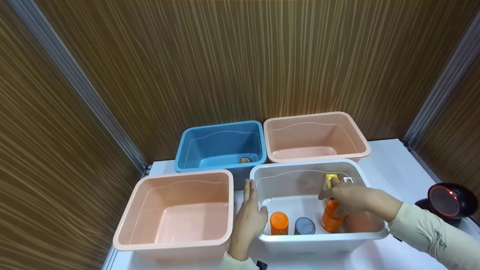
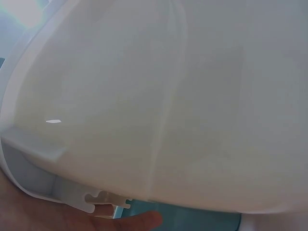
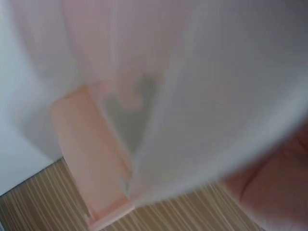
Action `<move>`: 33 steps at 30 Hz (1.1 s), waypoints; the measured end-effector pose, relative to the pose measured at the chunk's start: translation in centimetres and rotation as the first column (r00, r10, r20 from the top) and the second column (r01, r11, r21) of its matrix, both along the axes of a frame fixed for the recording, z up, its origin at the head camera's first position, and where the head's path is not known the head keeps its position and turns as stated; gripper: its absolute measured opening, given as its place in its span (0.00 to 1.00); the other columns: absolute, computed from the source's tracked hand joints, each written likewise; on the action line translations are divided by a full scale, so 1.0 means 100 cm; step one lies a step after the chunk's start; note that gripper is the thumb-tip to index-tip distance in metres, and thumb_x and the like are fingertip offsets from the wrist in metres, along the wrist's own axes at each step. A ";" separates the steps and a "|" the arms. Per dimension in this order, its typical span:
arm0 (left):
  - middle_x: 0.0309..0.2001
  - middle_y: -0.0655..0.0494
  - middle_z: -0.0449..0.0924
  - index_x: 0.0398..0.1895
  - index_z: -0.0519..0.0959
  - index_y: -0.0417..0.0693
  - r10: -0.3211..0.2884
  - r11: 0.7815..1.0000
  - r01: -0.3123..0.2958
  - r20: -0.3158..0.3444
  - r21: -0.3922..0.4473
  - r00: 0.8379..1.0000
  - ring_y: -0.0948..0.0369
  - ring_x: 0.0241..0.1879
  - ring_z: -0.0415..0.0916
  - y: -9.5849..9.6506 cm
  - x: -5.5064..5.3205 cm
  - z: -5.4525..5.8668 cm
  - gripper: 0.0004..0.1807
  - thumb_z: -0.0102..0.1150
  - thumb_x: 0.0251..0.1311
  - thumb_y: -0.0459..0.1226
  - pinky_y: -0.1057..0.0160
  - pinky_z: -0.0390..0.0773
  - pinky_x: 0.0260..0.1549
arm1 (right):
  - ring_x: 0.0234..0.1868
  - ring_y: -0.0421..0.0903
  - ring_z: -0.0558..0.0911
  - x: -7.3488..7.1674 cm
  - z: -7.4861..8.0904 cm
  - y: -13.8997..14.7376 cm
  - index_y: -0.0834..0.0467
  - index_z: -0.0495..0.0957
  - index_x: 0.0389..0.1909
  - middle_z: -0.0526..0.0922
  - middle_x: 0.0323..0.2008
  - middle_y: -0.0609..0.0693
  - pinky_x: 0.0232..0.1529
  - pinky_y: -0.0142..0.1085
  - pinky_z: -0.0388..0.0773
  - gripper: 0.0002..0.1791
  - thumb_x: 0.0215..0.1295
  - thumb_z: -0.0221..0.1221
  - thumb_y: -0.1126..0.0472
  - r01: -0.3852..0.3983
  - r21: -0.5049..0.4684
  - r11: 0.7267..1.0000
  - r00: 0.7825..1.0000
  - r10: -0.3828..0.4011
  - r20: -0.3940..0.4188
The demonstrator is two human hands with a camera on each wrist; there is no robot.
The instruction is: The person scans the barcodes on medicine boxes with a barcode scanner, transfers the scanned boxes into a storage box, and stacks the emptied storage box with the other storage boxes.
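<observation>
The slim bottle [image 1: 331, 222] was vivid orange, as was the round cap [image 1: 279, 220]; another lid [image 1: 305, 225] was slate grey and a small box [image 1: 331, 176] showed yellow. The bin around them [image 1: 322, 237] was white, two bins were peach-pink (near [image 1: 168, 191], far [image 1: 307, 137]), another bin blue [image 1: 213, 146]. Wavy tan streaks patterned the brown wall [image 1: 225, 67]. The worktop [image 1: 390, 161] was white; the right sleeve [image 1: 420, 227], pale cream, bore a dark motif.
</observation>
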State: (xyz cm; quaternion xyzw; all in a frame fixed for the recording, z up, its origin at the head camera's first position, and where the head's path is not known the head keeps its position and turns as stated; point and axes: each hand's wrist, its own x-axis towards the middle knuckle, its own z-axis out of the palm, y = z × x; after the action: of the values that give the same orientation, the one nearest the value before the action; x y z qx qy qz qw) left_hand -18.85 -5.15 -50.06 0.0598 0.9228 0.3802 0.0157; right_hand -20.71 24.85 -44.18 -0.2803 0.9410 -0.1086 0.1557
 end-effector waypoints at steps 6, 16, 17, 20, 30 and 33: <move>0.82 0.53 0.35 0.83 0.45 0.49 0.006 1.000 -0.006 0.009 -0.002 1.000 0.47 0.65 0.70 0.001 -0.001 0.000 0.44 0.57 0.69 0.37 0.52 0.81 0.49 | 0.46 0.63 0.83 0.005 -0.005 0.001 0.49 0.86 0.52 0.59 0.72 0.73 0.47 0.53 0.82 0.26 0.51 0.72 0.71 -0.010 0.020 1.000 0.999 0.009 0.040; 0.82 0.53 0.35 0.82 0.45 0.48 0.002 1.000 -0.002 0.012 0.017 1.000 0.47 0.67 0.68 0.001 -0.001 0.000 0.46 0.59 0.68 0.38 0.48 0.78 0.55 | 0.35 0.48 0.80 0.010 -0.021 -0.001 0.53 0.87 0.48 0.55 0.75 0.70 0.42 0.41 0.84 0.26 0.50 0.67 0.80 0.024 0.041 0.999 0.998 -0.027 0.052; 0.82 0.53 0.35 0.82 0.45 0.48 0.002 1.000 -0.002 0.011 0.018 1.000 0.47 0.67 0.68 0.001 -0.001 0.000 0.46 0.60 0.68 0.38 0.48 0.78 0.55 | 0.36 0.49 0.80 0.011 -0.021 -0.001 0.53 0.86 0.48 0.57 0.74 0.71 0.44 0.44 0.84 0.26 0.50 0.67 0.80 0.034 0.034 0.999 0.998 -0.036 0.057; 0.82 0.54 0.35 0.82 0.45 0.48 0.006 1.000 -0.006 0.011 0.021 1.000 0.46 0.66 0.69 0.001 -0.001 0.000 0.46 0.60 0.68 0.39 0.51 0.81 0.50 | 0.44 0.55 0.82 0.013 -0.021 0.001 0.53 0.86 0.46 0.58 0.71 0.75 0.48 0.50 0.82 0.25 0.50 0.67 0.80 0.022 0.003 1.000 0.999 -0.022 0.048; 0.82 0.54 0.34 0.82 0.45 0.49 0.011 1.000 -0.012 0.026 0.011 1.000 0.46 0.67 0.68 0.001 -0.002 0.000 0.47 0.60 0.68 0.42 0.49 0.81 0.51 | 0.48 0.64 0.84 0.017 -0.019 0.002 0.53 0.86 0.39 0.61 0.71 0.73 0.46 0.49 0.84 0.20 0.50 0.67 0.79 0.012 -0.065 0.998 0.999 -0.015 -0.046; 0.82 0.54 0.34 0.82 0.45 0.49 0.006 1.000 -0.006 0.025 0.016 1.000 0.46 0.68 0.67 0.001 -0.001 0.000 0.47 0.60 0.68 0.42 0.48 0.79 0.53 | 0.44 0.62 0.85 0.017 -0.017 0.002 0.53 0.86 0.38 0.68 0.67 0.73 0.46 0.51 0.83 0.17 0.52 0.69 0.76 0.021 -0.051 0.998 0.998 -0.024 -0.063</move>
State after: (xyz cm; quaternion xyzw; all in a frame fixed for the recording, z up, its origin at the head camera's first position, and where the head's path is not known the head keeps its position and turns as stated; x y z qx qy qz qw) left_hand -18.97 -5.06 -50.05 0.0524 0.9196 0.3885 0.0256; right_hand -19.02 25.04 -45.84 -0.2770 0.9455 -0.1250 0.1173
